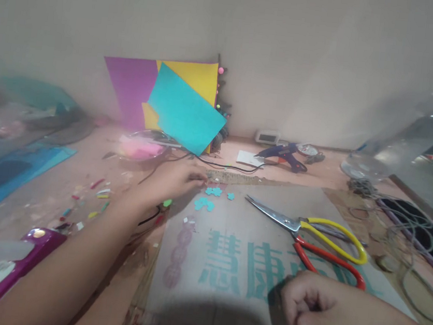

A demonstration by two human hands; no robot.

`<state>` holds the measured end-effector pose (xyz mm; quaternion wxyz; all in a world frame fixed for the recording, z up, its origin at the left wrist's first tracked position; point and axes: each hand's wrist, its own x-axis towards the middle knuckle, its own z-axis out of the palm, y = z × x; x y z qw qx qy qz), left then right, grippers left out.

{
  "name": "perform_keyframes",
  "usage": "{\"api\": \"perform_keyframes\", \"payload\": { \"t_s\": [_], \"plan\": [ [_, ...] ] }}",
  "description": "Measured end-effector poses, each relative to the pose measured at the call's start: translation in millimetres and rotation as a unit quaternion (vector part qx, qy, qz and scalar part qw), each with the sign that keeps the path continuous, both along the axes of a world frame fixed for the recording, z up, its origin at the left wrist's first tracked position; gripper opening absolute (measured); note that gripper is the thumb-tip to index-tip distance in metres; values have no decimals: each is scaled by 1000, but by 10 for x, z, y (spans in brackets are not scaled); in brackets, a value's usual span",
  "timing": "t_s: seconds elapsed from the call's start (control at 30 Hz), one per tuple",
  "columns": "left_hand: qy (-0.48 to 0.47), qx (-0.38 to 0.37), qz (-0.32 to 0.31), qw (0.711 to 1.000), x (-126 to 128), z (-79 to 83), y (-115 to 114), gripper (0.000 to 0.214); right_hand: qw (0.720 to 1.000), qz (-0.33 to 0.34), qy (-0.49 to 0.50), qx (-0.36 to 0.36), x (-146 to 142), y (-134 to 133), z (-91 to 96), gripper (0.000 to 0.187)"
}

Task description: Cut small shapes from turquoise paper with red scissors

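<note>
My left hand [179,180] reaches across to the far edge of a printed sheet [274,200]. Its thumb and fingertips come together just beyond several small turquoise foam flowers [213,191]; whatever lies between them is too small to make out. My right hand [324,310] rests low on the sheet's right side, fingers curled in and nothing visible in them. Just above that hand lie scissors [297,228] with one yellow and one red handle loop, blades slightly apart and pointing left. Large green characters [223,262] are printed on the sheet, partly covered by the right hand.
Purple, yellow and turquoise sheets [185,109] lean against the wall. A glue gun [285,156] lies at the back. A purple tool [12,269] and coloured scraps [93,214] are at left. A phone [423,233] and tangled cord [409,257] lie at right.
</note>
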<state>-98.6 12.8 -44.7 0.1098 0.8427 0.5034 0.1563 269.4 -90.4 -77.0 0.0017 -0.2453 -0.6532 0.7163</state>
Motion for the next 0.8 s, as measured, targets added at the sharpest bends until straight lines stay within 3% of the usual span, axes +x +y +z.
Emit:
{"api": "perform_keyframes", "payload": {
  "t_s": [0.1, 0.23, 0.4, 0.5, 0.63, 0.73, 0.8],
  "plan": [
    [21, 0, -90, 996, 161, -151, -31, 30, 1000, -4, 5, 6, -12, 8, 0, 69],
    [49, 15, -77, 996, 324, -260, -84, 34, 1000, -2, 17, -2, -16, 12, -2, 68],
    [29, 4, -59, 998, 331, -170, -103, 34, 1000, -2, 25, -1, 4, 4, -38, 67],
    [-40, 34, 45, 998, 176, -3, -7, 32, 999, -5, 31, -8, 3, 5, -66, 66],
    [-120, 137, 241, 953, -192, 287, 352, 46, 999, -10, 36, -12, -8, 12, -90, 65],
    [-121, 184, 283, 933, -433, 420, 710, 75, 1000, -6, 17, -11, -5, 9, -121, 68],
    [-124, 193, 308, 923, -526, 428, 930, 98, 1000, -13, -4, -12, -3, -2, -149, 70]
  ]
}}
